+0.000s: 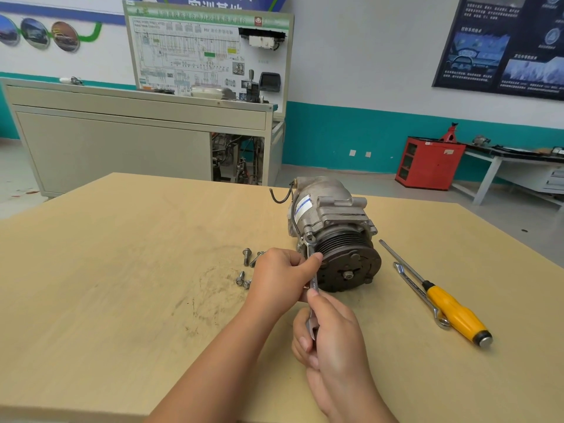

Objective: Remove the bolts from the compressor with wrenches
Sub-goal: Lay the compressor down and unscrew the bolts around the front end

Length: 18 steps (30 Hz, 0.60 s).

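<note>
Pale wood makes up the table [106,270], scuffed with grey marks left of centre. Behind it, on the far left-centre, a white training board [207,50] carries a wiring diagram; only the letters "HV" read clearly, the other characters being too small to tell.

Four loose bolts [246,257] lie on the tabletop just left of the hands, two farther back and two nearer.

The left hand [276,277] is curled, thumb and fingers pinching the upper shank of a wrench [313,283], close below its head. The wrench head sits against the front-left mounting ear of the compressor; whether it is seated on a bolt there I cannot tell. Engraved marks show on the shank, unreadable.

The right hand [332,340] is nearer the camera, fingers wrapped tightly round the lower end of the same wrench.

The compressor [332,221] lies on its side right of the table's middle, dark pulley facing the camera, touching the wood. A white-and-blue label [302,206] on its body is too blurred to read.

To the right, well apart, a second wrench [410,283] lies just beside a yellow-handled screwdriver [451,308], their near ends overlapping.

Far right, a dark poster [503,44] bears illegible text.
</note>
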### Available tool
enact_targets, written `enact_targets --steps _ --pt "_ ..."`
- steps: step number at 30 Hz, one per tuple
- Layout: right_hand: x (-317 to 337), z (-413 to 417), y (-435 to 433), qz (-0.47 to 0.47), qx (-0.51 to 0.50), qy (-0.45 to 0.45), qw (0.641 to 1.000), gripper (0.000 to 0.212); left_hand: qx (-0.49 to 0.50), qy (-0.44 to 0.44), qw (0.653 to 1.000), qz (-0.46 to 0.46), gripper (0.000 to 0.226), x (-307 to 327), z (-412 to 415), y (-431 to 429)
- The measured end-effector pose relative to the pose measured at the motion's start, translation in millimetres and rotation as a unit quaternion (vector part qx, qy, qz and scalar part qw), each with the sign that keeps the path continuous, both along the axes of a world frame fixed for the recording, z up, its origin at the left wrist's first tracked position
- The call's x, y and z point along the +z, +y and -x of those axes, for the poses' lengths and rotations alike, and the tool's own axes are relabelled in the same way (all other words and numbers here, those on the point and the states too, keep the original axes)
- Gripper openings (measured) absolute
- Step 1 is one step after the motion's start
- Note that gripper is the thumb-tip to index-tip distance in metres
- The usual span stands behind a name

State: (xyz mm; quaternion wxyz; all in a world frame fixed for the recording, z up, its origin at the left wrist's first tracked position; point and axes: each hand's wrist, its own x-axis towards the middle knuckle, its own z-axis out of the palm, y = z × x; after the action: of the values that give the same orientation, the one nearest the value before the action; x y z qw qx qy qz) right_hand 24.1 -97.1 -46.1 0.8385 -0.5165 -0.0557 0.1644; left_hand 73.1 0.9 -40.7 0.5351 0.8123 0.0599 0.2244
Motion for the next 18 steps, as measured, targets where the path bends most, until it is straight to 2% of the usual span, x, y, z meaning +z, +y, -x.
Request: enact_targets --steps 18 --pt "4.3 1.7 3.0 0.012 -0.019 0.009 1.000 0.030 -0.015 0.031 0.999 0.009 0.063 5.9 0.3 0.0"
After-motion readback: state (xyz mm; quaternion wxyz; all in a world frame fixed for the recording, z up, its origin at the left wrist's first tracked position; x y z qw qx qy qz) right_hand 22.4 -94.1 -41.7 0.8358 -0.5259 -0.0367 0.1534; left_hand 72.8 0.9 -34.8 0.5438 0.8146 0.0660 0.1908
